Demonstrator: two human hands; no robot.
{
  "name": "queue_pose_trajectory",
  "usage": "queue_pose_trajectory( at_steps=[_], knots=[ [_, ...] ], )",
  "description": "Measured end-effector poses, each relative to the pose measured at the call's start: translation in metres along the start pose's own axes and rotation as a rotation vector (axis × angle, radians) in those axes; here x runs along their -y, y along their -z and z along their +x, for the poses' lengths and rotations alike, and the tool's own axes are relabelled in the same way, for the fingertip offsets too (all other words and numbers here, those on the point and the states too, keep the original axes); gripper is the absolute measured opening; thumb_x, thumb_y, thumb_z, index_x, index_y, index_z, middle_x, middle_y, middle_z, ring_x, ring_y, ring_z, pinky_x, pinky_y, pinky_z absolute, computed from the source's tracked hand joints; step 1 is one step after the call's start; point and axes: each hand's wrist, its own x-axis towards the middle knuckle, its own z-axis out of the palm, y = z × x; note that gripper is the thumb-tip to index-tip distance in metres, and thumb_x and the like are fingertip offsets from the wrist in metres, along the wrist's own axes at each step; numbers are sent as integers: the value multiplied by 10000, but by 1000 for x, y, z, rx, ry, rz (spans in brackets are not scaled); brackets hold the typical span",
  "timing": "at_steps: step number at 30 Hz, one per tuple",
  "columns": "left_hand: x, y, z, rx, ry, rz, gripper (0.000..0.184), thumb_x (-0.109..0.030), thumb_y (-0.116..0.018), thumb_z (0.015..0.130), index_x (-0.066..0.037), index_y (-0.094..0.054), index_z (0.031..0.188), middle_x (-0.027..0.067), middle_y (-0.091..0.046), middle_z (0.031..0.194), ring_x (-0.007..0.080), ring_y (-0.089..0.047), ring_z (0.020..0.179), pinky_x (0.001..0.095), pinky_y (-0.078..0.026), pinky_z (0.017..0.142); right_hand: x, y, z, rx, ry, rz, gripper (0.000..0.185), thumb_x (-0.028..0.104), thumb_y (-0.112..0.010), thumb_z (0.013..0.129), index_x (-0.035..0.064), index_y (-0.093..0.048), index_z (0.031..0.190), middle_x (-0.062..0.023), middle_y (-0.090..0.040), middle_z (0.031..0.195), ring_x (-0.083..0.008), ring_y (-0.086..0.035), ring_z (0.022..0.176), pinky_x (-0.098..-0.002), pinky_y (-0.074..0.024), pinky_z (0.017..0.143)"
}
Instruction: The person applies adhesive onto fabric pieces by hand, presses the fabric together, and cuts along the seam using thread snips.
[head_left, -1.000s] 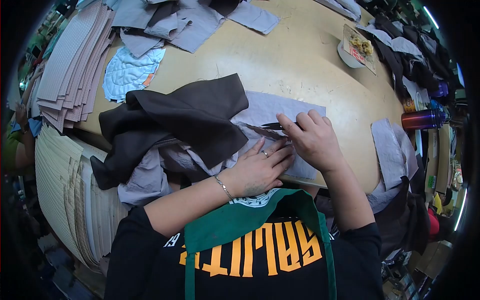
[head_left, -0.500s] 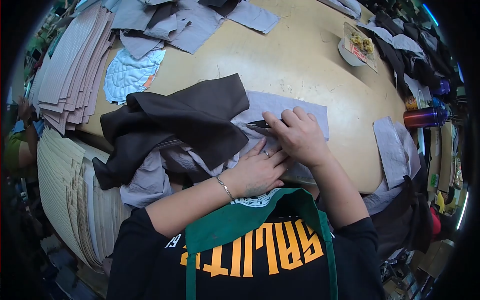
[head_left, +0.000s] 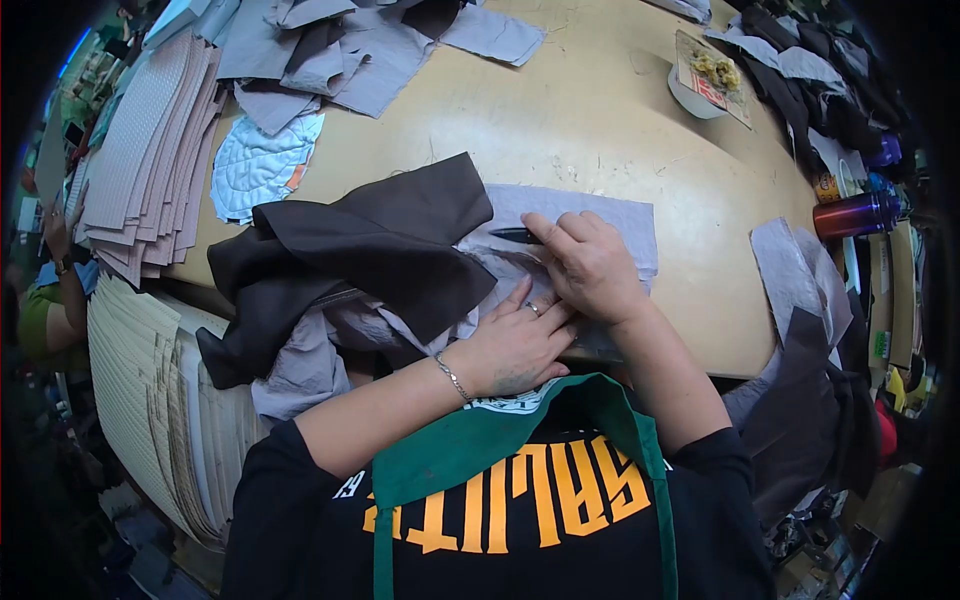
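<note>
My right hand (head_left: 597, 265) is closed around small black thread snips (head_left: 513, 236), whose pointed end sticks out to the left, just over the light grey fabric piece (head_left: 620, 215). Much of the tool is hidden inside the fist. Below it, my left hand (head_left: 522, 345) lies flat with fingers stretched out, pressing on the grey cloth near the table's front edge. It wears a ring, and a chain bracelet is on the wrist. Dark brown fabric (head_left: 370, 235) is bunched to the left of both hands, with crumpled grey cloth (head_left: 300, 360) under it.
Stacks of textured pale sheets (head_left: 150, 150) stand at the left. Grey fabric scraps (head_left: 370, 70) and a quilted light-blue piece (head_left: 262, 165) lie on the table (head_left: 560, 120). At the right are a white bowl (head_left: 695, 98), a purple-orange bottle (head_left: 855, 215) and hanging cloth. Another person's arm (head_left: 62, 260) shows far left.
My right hand has shifted slightly left and down with the snips, whose tip now shows more plainly over the grey fabric. My left hand stays in place. The view has tilted slightly.
</note>
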Motion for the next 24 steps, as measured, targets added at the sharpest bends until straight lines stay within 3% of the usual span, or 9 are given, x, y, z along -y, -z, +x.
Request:
queue_pose_trajectory(
  at_steps=[5,8,9,12,16,18,20,22,24],
  knots=[
    [0,5,2,-132,-42,-83,469,-358,-575,871,-37,-530,1209,172,-424,1330,321,-407,1263,564,-317,1014,-4,18,9,-79,-136,88,310,119,-658,763,91,-581,1062,-97,-535,764,-277,-548,720,-379,-453,641],
    [-4,22,-3,-318,-38,-358,367,-232,-634,833,-14,-568,1121,174,-501,1230,324,-480,1192,485,-417,957,-19,28,-14,-94,-361,182,307,134,-692,751,33,-567,1012,-134,-566,806,-304,-564,756,-394,-461,685],
    [-3,32,-4,-361,-22,-312,339,-210,-641,821,-12,-575,1089,168,-520,1193,325,-495,1171,461,-435,935,-22,28,-20,-97,-427,214,307,141,-703,745,20,-563,991,-140,-570,813,-308,-566,764,-395,-461,692],
    [5,76,1,-405,82,-176,270,-167,-663,784,-14,-578,989,125,-576,1060,326,-518,1131,405,-455,895,-21,61,-5,154,-885,258,325,159,-738,710,-8,-533,898,-160,-573,843,-323,-564,801,-398,-455,719],
    [31,79,-1,-50,371,235,557,-381,-660,785,-73,-498,1220,117,-467,1303,314,-376,1285,572,-318,1003,-42,48,-4,64,-666,58,354,147,-756,678,-24,-482,825,-181,-559,865,-349,-551,835,-400,-440,732],
    [42,75,-9,86,511,293,708,-489,-664,751,-91,-450,1296,112,-406,1380,312,-339,1315,632,-279,1001,-46,40,-5,94,-715,101,347,138,-752,678,-24,-479,818,-187,-560,849,-355,-555,824,-408,-439,724],
    [46,70,-23,30,614,297,832,-562,-676,694,-87,-420,1327,115,-381,1402,318,-329,1322,649,-270,993,-45,40,-2,196,-813,165,295,90,-724,699,-18,-471,807,-197,-562,810,-366,-562,790,-420,-442,703],
    [47,66,-36,15,732,286,977,-653,-670,632,-82,-379,1370,115,-348,1430,335,-321,1317,662,-260,987,-43,37,-7,142,-773,152,255,52,-698,709,-13,-472,805,-195,-563,794,-372,-564,774,-425,-442,690],
    [45,59,-45,-30,759,253,986,-653,-670,634,-71,-373,1372,113,-337,1436,340,-325,1307,659,-258,989,-44,34,-9,81,-740,131,227,23,-676,718,-9,-472,811,-193,-565,797,-374,-564,774,-428,-441,684]
  ],
)
